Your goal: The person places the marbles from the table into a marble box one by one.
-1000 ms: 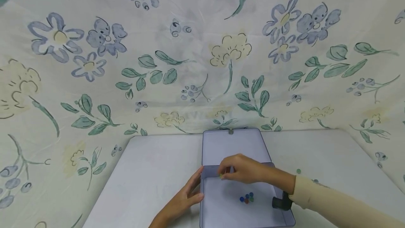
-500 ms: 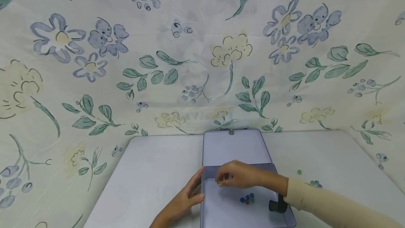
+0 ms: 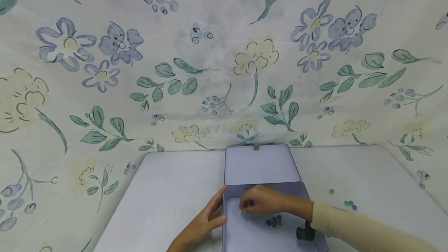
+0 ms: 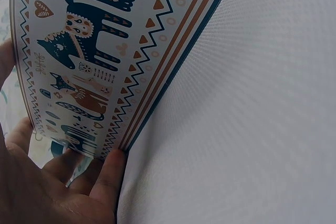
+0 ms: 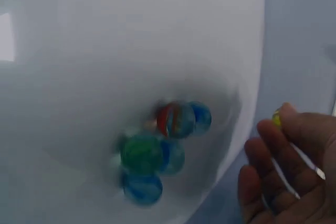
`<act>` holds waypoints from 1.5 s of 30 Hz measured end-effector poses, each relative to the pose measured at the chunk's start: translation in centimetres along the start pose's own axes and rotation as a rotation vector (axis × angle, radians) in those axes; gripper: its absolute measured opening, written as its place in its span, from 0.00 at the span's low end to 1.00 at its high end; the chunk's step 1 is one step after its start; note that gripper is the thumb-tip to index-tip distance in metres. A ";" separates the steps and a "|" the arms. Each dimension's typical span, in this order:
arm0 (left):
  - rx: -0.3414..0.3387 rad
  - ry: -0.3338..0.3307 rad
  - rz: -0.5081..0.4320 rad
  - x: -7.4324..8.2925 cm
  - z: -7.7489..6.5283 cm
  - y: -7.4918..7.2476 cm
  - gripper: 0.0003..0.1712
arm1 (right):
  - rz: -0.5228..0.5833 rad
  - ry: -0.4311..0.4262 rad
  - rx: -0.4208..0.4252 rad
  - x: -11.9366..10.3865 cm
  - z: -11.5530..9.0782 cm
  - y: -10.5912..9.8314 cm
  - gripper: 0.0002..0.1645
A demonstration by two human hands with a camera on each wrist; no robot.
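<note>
A shallow metal tin (image 3: 245,237) stands with its hinged lid (image 3: 260,165) laid back behind it. Over the inside of the tin, my right hand (image 3: 263,200) pinches a yellow-green marble (image 5: 276,118) between thumb and index finger, the other fingers loosely bent. Several glass marbles (image 3: 274,221) in blue, green and red cluster on the tin's floor; the right wrist view shows a green marble (image 5: 143,154) close up. My left hand (image 3: 202,221) rests with extended fingers against the left wall. In the left wrist view its fingertips touch the tin's animal-patterned outside (image 4: 89,61).
On the white table (image 3: 175,182), right of the tin, lie a lone green marble (image 3: 331,191) and a small group of marbles (image 3: 350,205). A black wrist camera (image 3: 306,233) overlaps the tin's right side. Floral cloth (image 3: 217,69) hangs behind the table.
My right hand, pinching the yellow-green marble, has come lower and nearer inside the tin. The left hand keeps its place at the wall. The small marble group on the table shows more fully.
</note>
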State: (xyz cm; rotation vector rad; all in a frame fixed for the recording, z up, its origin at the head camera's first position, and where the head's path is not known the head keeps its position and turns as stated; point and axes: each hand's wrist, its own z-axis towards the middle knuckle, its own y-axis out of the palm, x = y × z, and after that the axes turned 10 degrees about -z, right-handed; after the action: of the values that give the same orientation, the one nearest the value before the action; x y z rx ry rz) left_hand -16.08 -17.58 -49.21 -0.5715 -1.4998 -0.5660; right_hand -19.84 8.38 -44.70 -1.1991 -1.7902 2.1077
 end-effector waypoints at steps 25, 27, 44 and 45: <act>0.010 0.007 0.012 0.1 -0.1 0.0 0.44 | -0.141 0.008 -0.019 0.4 0.2 1.2 0.04; 0.011 0.004 0.011 0.1 0.0 0.1 0.44 | -0.156 -0.002 -0.018 0.5 0.2 1.3 0.04; 0.016 -0.005 0.004 0.0 0.0 0.1 0.44 | -0.171 0.001 -0.025 0.2 0.0 1.1 0.06; 0.017 -0.007 0.002 0.0 0.0 0.1 0.44 | -0.168 0.001 -0.026 0.2 0.0 1.1 0.06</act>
State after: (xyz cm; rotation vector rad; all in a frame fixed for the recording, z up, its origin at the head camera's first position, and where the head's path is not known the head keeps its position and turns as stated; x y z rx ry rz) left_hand -15.97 -17.50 -49.18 -0.5619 -1.5088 -0.5503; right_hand -19.59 8.16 -45.72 -1.0153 -1.8524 1.9965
